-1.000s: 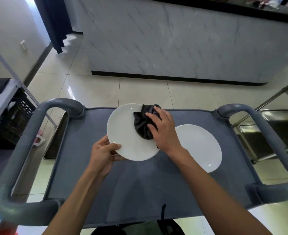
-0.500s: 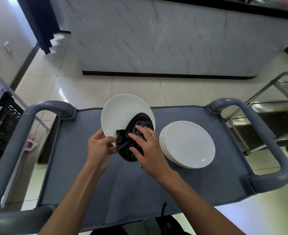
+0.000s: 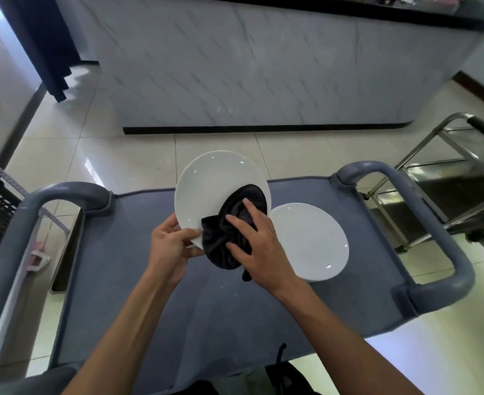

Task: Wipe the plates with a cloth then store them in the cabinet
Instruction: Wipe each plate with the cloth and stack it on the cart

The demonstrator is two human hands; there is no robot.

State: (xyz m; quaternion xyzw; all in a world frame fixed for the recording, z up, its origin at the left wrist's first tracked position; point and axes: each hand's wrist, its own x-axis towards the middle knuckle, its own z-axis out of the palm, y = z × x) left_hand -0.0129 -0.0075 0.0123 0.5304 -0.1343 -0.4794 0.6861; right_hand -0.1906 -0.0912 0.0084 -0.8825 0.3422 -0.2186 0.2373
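The left hand pinches the near rim of a white plate, thumb on its face and fingers behind, holding it tilted up above the grey cart top. The right hand presses a bunched black cloth against the plate's lower right part, fingers spread and lightly bent over the fabric; a corner of the cloth hangs below the palm. Just right of the held plate, a stack of white plates rests on the cart, between its two grey handles. Beyond the cart lie a tiled floor and a marble-fronted counter; a metal trolley stands to the right.
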